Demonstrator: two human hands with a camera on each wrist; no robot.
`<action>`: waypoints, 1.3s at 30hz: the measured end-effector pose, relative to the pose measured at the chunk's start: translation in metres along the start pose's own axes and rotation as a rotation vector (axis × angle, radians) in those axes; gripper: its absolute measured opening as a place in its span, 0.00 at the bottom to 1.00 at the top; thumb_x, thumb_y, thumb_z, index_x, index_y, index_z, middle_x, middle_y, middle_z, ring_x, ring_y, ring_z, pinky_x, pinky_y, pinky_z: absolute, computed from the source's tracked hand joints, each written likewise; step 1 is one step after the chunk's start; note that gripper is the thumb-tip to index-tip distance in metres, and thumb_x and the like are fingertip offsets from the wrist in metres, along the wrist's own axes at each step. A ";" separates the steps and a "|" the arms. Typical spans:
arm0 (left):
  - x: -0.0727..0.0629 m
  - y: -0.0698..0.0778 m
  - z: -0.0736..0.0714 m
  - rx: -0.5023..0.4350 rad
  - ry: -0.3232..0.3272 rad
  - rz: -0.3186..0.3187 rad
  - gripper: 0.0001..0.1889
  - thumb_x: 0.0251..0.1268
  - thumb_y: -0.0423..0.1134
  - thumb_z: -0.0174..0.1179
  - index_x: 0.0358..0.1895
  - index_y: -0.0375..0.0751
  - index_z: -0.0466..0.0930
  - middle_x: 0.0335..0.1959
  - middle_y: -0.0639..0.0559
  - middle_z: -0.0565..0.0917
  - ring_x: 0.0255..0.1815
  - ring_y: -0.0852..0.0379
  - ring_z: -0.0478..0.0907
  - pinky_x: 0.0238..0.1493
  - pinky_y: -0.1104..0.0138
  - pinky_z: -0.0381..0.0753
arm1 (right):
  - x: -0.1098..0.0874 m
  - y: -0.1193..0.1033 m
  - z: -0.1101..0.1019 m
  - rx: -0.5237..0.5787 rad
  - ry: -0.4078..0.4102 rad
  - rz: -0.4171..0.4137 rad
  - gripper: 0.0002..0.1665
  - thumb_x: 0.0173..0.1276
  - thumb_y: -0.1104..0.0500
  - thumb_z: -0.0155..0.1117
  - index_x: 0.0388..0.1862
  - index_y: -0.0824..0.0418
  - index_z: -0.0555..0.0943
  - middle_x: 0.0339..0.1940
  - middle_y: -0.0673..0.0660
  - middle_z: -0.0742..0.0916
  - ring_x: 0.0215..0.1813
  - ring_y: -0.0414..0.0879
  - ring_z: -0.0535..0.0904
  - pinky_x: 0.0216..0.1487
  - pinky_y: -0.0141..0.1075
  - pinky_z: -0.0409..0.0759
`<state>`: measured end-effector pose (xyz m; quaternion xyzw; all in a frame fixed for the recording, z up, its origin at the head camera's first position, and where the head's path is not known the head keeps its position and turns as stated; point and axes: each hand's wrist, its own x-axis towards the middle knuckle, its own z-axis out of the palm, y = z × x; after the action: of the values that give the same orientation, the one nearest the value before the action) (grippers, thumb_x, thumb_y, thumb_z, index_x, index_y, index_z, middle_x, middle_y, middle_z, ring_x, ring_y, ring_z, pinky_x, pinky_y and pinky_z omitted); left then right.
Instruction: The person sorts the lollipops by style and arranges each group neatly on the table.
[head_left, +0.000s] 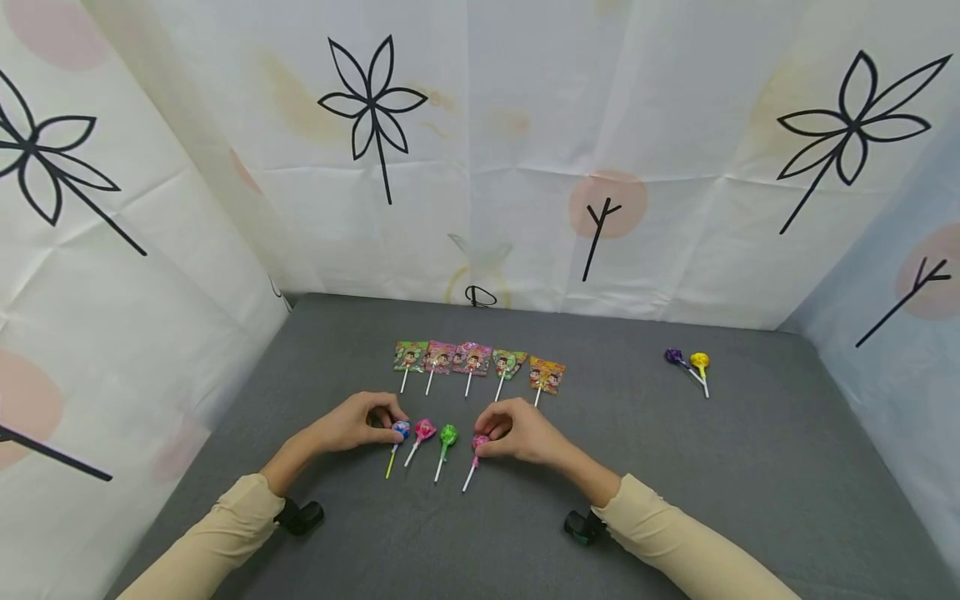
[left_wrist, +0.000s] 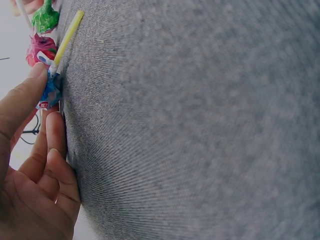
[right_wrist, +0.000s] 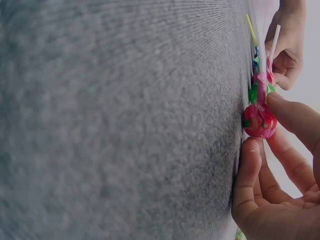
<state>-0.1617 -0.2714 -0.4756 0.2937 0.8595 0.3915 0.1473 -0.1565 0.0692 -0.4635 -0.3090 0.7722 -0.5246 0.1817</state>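
My left hand [head_left: 360, 423] pinches the wrapped head of a blue lollipop [head_left: 401, 428] with a yellow stick, thumb on the near side in the left wrist view. My right hand [head_left: 525, 432] holds a pink lollipop [right_wrist: 260, 122] by its head between thumb and fingers; its white stick points toward the front. Between the two hands lie another pink lollipop [head_left: 424, 429] and a green lollipop [head_left: 448, 435], side by side in one row with the held ones. All their sticks point toward me.
Behind this row, several flat-packed lollipops form another, from a green packet [head_left: 410, 356] at left to an orange packet [head_left: 546, 375] at right. Farther right, a purple lollipop [head_left: 673, 356] and a yellow lollipop [head_left: 700, 361] lie with sticks crossing on the grey tabletop [head_left: 675, 467].
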 end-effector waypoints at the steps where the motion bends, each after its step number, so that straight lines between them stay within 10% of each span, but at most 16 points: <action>1: 0.000 0.000 0.000 0.001 0.000 0.000 0.08 0.66 0.42 0.71 0.46 0.49 0.85 0.39 0.59 0.83 0.37 0.58 0.79 0.39 0.65 0.77 | 0.001 0.000 0.001 -0.007 -0.001 -0.003 0.12 0.59 0.68 0.79 0.40 0.70 0.86 0.37 0.60 0.88 0.37 0.46 0.83 0.42 0.35 0.81; 39: 0.000 0.001 -0.001 -0.004 -0.002 -0.010 0.08 0.66 0.42 0.72 0.45 0.49 0.85 0.40 0.58 0.83 0.38 0.58 0.79 0.40 0.65 0.77 | -0.011 0.002 -0.018 0.056 0.014 -0.033 0.12 0.64 0.68 0.75 0.44 0.71 0.85 0.40 0.62 0.87 0.40 0.53 0.84 0.41 0.36 0.81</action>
<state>-0.1613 -0.2713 -0.4739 0.2893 0.8601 0.3920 0.1509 -0.1594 0.0894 -0.4591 -0.3128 0.7533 -0.5510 0.1764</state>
